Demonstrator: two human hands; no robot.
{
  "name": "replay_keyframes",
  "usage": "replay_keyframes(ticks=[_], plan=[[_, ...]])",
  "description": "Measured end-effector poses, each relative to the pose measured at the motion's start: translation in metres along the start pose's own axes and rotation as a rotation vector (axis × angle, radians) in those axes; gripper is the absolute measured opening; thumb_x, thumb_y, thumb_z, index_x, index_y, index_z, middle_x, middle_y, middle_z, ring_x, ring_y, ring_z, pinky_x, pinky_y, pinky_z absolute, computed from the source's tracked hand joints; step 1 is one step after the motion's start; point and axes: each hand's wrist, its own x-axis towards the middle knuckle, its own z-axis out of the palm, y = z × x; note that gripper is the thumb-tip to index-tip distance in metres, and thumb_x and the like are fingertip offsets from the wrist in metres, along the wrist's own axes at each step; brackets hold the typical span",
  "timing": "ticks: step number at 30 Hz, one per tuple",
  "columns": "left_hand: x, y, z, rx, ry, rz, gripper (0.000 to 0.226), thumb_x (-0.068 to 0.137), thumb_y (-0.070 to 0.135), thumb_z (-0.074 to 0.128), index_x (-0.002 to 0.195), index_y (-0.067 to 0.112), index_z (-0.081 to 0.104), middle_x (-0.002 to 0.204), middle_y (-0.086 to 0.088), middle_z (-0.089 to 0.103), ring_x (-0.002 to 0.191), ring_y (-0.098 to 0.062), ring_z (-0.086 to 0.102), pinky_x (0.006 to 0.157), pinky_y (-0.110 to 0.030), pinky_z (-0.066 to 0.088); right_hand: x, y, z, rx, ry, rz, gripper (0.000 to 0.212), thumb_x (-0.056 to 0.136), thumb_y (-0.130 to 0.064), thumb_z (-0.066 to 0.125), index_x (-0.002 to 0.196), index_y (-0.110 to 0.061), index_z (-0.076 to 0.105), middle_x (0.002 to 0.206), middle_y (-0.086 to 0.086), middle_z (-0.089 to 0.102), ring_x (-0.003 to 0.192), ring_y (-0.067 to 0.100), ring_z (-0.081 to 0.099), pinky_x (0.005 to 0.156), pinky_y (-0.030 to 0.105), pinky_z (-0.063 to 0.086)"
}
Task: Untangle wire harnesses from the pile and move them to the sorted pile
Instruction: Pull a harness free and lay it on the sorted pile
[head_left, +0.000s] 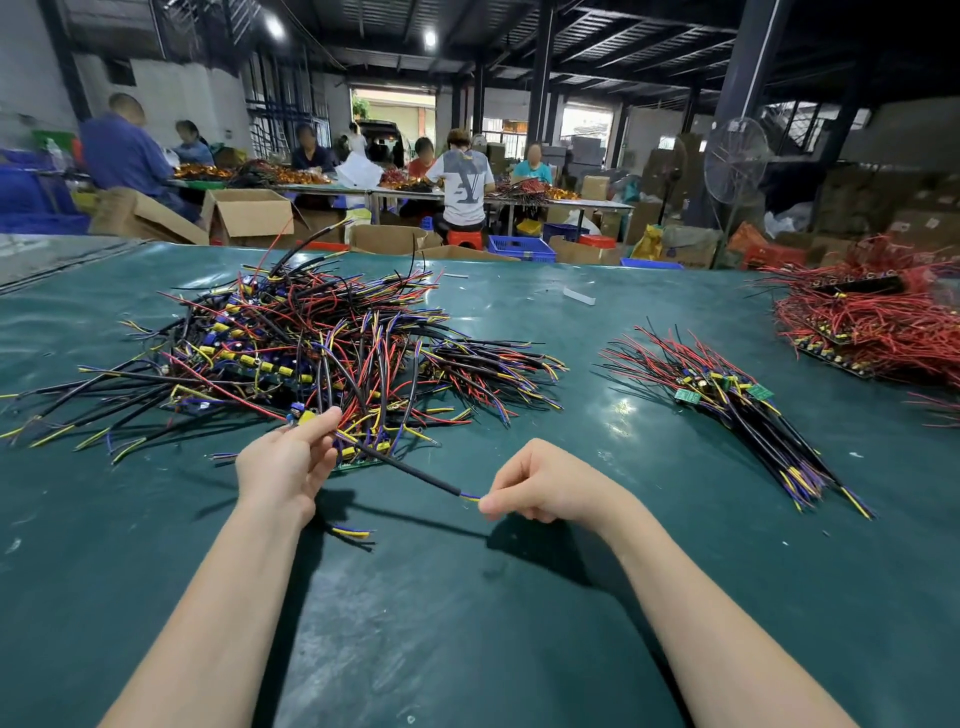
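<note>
A big tangled pile of wire harnesses (291, 348) with black, red, yellow and blue leads lies on the green table, left of centre. A smaller, aligned sorted pile (727, 395) lies to the right. My left hand (283, 467) grips one harness at its board end, at the pile's near edge. My right hand (540, 486) pinches the yellow and blue tips of that harness's black sheathed cable (410, 470), which stretches between both hands just above the table.
A red-wire heap (878, 322) fills the far right of the green table mat (467, 623). A loose wire end (353, 532) lies below my left hand. Beyond the table edge stand cardboard boxes (249, 213), blue crates, a fan and several seated workers.
</note>
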Motion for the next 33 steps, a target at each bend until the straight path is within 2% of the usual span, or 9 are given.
replay_keyframes(ticks=[3, 7, 14, 17, 19, 22, 25, 28, 33], plan=[[-0.004, -0.004, 0.007, -0.032, -0.01, 0.011, 0.022, 0.08, 0.002, 0.069, 0.087, 0.012, 0.05, 0.06, 0.0, 0.057, 0.032, 0.003, 0.049, 0.04, -0.01, 0.046, 0.001, 0.002, -0.004, -0.097, 0.207, 0.021, 0.007, 0.075, -0.028, 0.074, 0.073, -0.026, 0.068, 0.06, -0.008, 0.049, 0.048, 0.007, 0.041, 0.043, 0.017, 0.038], [-0.014, -0.013, 0.021, -0.061, -0.029, 0.029, 0.031, 0.08, 0.0, 0.068, 0.077, 0.017, 0.042, 0.059, -0.001, 0.059, 0.033, 0.002, 0.051, 0.04, -0.012, 0.048, 0.004, -0.01, 0.005, -0.162, 0.59, -0.184, 0.018, 0.076, -0.029, 0.073, 0.087, -0.016, 0.071, 0.076, -0.001, 0.056, 0.064, 0.01, 0.046, 0.069, 0.026, 0.041], [-0.032, -0.028, 0.038, -0.059, -0.163, -0.115, 0.019, 0.08, 0.012, 0.07, 0.078, 0.016, 0.051, 0.041, 0.007, 0.057, 0.039, 0.0, 0.054, 0.04, -0.014, 0.048, 0.006, -0.032, 0.036, -0.628, 0.493, -0.246, 0.024, 0.091, -0.03, 0.053, 0.095, -0.011, 0.068, 0.095, 0.008, 0.063, 0.093, 0.026, 0.056, 0.081, 0.036, 0.043], [-0.032, -0.025, 0.035, 0.001, -0.331, -0.259, 0.015, 0.08, 0.029, 0.067, 0.084, 0.016, 0.059, 0.064, 0.002, 0.062, 0.065, -0.008, 0.059, 0.044, -0.016, 0.051, 0.003, -0.029, 0.025, -0.597, 0.533, -0.253, 0.023, 0.092, -0.024, 0.053, 0.094, -0.007, 0.068, 0.093, 0.012, 0.064, 0.092, 0.027, 0.056, 0.08, 0.037, 0.041], [-0.033, -0.025, 0.033, 0.048, -0.444, -0.318, 0.028, 0.08, 0.039, 0.063, 0.098, 0.018, 0.058, 0.084, -0.003, 0.062, 0.075, -0.015, 0.059, 0.05, -0.022, 0.055, -0.002, -0.027, 0.013, -0.465, 0.629, -0.279, 0.019, 0.088, -0.016, 0.059, 0.087, -0.002, 0.071, 0.085, 0.015, 0.065, 0.081, 0.027, 0.056, 0.074, 0.034, 0.041], [-0.032, -0.027, 0.032, 0.142, -0.485, -0.329, 0.038, 0.083, 0.048, 0.056, 0.104, 0.017, 0.057, 0.099, -0.008, 0.06, 0.083, -0.02, 0.06, 0.062, -0.034, 0.051, -0.009, -0.026, -0.013, -0.19, 0.884, -0.287, 0.01, 0.081, -0.005, 0.065, 0.077, 0.0, 0.072, 0.073, 0.015, 0.066, 0.066, 0.018, 0.049, 0.061, 0.017, 0.033], [-0.031, -0.027, 0.034, 0.211, -0.497, -0.327, 0.038, 0.086, 0.05, 0.051, 0.099, 0.015, 0.058, 0.099, -0.009, 0.06, 0.083, -0.022, 0.059, 0.065, -0.035, 0.048, -0.009, -0.018, -0.052, -0.167, 1.12, -0.198, 0.013, 0.084, -0.008, 0.063, 0.08, 0.0, 0.072, 0.077, 0.017, 0.068, 0.068, 0.02, 0.05, 0.063, 0.024, 0.028], [-0.033, -0.029, 0.036, 0.259, -0.502, -0.311, 0.035, 0.088, 0.047, 0.05, 0.094, 0.013, 0.058, 0.094, -0.009, 0.06, 0.08, -0.022, 0.059, 0.063, -0.034, 0.048, -0.016, 0.001, -0.096, -0.276, 1.294, 0.052, 0.021, 0.089, -0.015, 0.056, 0.088, 0.0, 0.071, 0.09, 0.021, 0.068, 0.084, 0.035, 0.058, 0.07, 0.033, 0.031], [-0.035, -0.035, 0.038, 0.373, -0.518, -0.249, 0.027, 0.09, 0.039, 0.051, 0.088, 0.013, 0.059, 0.088, -0.009, 0.06, 0.076, -0.019, 0.059, 0.048, -0.025, 0.054, -0.043, 0.045, -0.152, -0.474, 1.248, 0.526, 0.024, 0.09, -0.016, 0.051, 0.101, -0.002, 0.068, 0.104, 0.027, 0.064, 0.1, 0.042, 0.058, 0.079, 0.038, 0.047]])
